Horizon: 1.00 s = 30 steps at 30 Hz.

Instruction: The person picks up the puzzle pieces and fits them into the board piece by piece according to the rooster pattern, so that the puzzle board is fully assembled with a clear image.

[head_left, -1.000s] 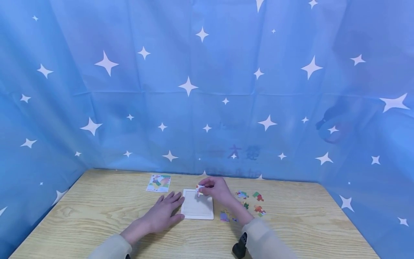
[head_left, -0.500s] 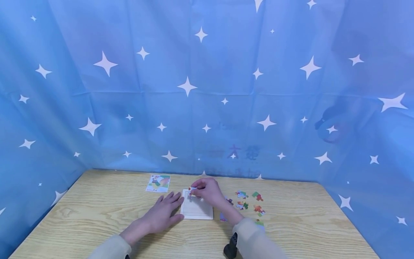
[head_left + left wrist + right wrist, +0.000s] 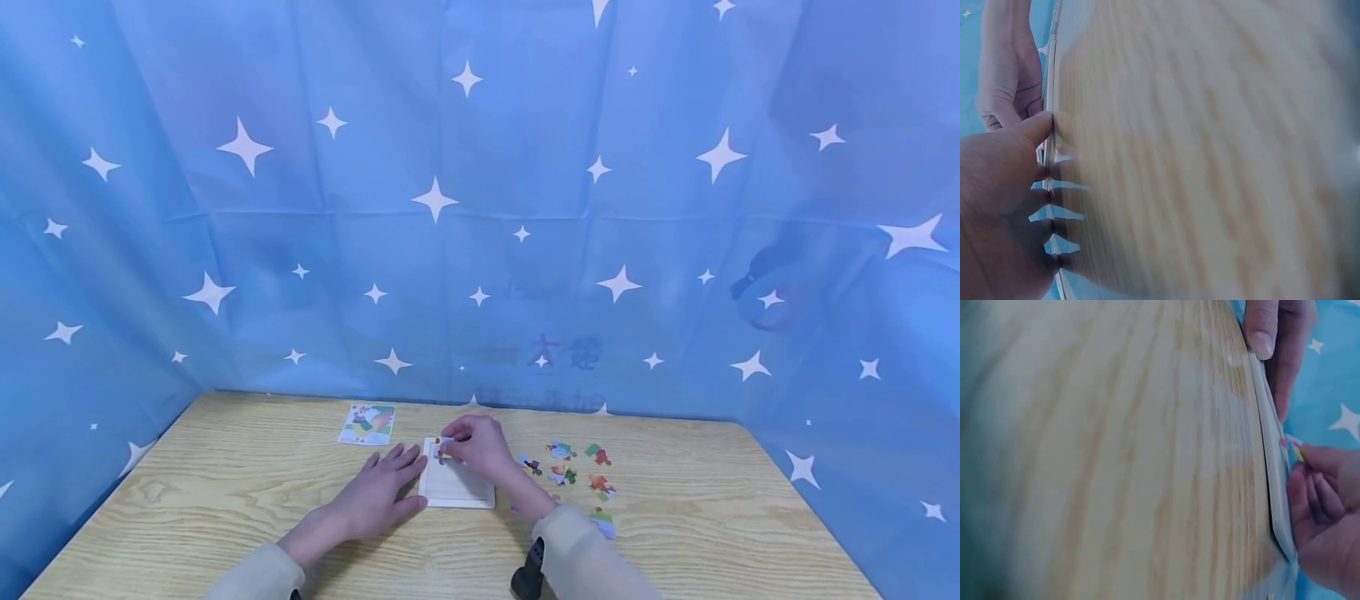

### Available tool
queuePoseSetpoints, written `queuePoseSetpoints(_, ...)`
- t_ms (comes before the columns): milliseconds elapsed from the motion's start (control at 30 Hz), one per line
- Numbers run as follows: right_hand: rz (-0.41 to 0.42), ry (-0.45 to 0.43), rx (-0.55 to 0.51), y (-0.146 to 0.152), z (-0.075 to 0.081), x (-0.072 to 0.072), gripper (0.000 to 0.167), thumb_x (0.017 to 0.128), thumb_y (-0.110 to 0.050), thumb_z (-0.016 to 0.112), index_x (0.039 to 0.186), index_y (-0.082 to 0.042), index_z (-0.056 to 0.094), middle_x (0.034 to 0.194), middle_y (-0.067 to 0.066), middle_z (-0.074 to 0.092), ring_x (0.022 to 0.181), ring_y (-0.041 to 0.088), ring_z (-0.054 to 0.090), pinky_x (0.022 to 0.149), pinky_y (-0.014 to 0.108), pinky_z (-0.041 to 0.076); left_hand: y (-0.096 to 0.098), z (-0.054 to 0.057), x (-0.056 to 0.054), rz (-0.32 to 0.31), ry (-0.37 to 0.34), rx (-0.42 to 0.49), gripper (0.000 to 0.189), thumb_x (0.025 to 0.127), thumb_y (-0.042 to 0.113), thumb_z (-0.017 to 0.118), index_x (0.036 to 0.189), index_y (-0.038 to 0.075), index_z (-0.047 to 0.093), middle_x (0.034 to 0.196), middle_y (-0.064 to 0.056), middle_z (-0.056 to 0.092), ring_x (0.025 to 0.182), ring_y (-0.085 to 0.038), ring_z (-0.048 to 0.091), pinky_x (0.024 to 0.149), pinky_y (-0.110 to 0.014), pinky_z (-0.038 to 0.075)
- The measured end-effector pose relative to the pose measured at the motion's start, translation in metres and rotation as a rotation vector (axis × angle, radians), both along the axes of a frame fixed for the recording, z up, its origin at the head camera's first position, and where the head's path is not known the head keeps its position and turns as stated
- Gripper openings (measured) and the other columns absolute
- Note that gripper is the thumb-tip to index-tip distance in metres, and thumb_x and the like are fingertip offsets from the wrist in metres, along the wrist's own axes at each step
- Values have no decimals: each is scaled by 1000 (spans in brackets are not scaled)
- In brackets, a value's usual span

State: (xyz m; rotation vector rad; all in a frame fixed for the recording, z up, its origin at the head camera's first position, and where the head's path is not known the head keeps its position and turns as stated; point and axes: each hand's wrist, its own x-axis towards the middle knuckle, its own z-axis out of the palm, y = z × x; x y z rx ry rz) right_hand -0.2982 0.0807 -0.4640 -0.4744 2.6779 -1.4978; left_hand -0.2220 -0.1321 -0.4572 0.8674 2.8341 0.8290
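Note:
A white puzzle tray lies on the table in front of the person. In the head view the right hand is over the tray's upper left corner, pinching a colourful jigsaw piece between thumb and fingers. The right wrist view shows the jigsaw piece tilted at the tray's edge, partly hidden by the fingertips. Palm down and fingers spread, the left hand rests on the table with its fingertips at the tray's left rim. In the left wrist view the thumb of the left hand is along that rim.
Several loose jigsaw pieces lie right of the tray, some partly covered by the right forearm. A square picture card lies at the back left. Behind the wooden table hangs a blue curtain with white stars.
The right hand has moved left with the jigsaw piece and lowered it to the tray's upper left corner. The left hand has stayed in place.

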Motion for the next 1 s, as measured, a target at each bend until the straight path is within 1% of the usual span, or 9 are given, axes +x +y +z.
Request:
queuePoseSetpoints(67, 2, 14, 37, 1, -1, 0, 12, 89, -4, 79, 100, -5, 76, 85, 0, 70, 74, 11, 65, 66, 27, 56, 0, -1, 0, 2, 0, 4, 63, 102, 35, 64, 146, -7, 51, 157, -27, 39, 146, -52, 29, 112, -74, 20)
queuePoseSetpoints(200, 23, 60, 106, 3, -2, -1, 13, 89, -6, 80, 101, -6, 77, 87, -1, 70, 81, 12, 65, 72, 29, 55, 0, -5, -2, -7, 27, 10, 62, 102, 35, 64, 145, -8, 52, 155, -29, 40, 144, -54, 31, 110, -75, 22)
queuePoseSetpoints(233, 31, 71, 111, 3, -1, -1, 13, 89, -6, 80, 101, -5, 77, 87, 0, 71, 81, 13, 65, 72, 29, 55, -1, -6, -2, -10, 40, 13, 62, 102, 35, 63, 145, -8, 52, 155, -29, 41, 143, -54, 32, 109, -76, 23)
queuePoseSetpoints(300, 45, 97, 122, 4, -1, -1, 13, 88, -6, 81, 101, -3, 77, 86, 1, 72, 79, 13, 66, 72, 29, 56, -1, -6, -2, -15, 40, 12, 62, 103, 36, 63, 145, -8, 52, 155, -29, 41, 143, -54, 32, 109, -76, 23)
queuePoseSetpoints(367, 52, 109, 126, 5, -1, -1, 14, 88, -7, 81, 100, -3, 77, 85, 1, 72, 78, 12, 66, 71, 28, 55, 0, -3, -1, -13, 22, 13, 63, 102, 36, 63, 146, -8, 51, 156, -29, 40, 144, -54, 30, 110, -76, 21)
queuePoseSetpoints(433, 58, 116, 129, 6, -1, -2, 14, 88, -8, 82, 100, -3, 77, 85, 0, 72, 77, 10, 65, 69, 27, 54, 0, -2, 0, -13, 21, 7, 63, 103, 36, 63, 146, -8, 51, 156, -29, 40, 145, -53, 30, 110, -75, 21)
queuePoseSetpoints(467, 63, 117, 127, 7, -1, -2, 14, 88, -8, 82, 100, -2, 77, 85, 0, 72, 77, 10, 64, 69, 27, 54, 1, 0, 1, -11, 11, 2, 63, 102, 36, 63, 146, -8, 51, 157, -29, 39, 145, -53, 30, 111, -75, 21)
queuePoseSetpoints(700, 78, 97, 127, 10, 0, 1, 12, 91, -4, 77, 103, -2, 78, 89, 1, 73, 81, 12, 66, 72, 28, 56, 0, 0, 1, -7, 16, -8, 63, 103, 36, 63, 147, -7, 51, 157, -28, 39, 145, -52, 30, 111, -75, 21)
queuePoseSetpoints(1000, 41, 89, 146, 2, 2, 2, 13, 90, -3, 78, 102, 0, 78, 87, 3, 72, 81, 14, 66, 72, 29, 56, 1, -2, -1, -9, 30, -8, 62, 103, 36, 63, 146, -7, 52, 156, -28, 40, 144, -53, 31, 110, -75, 23)
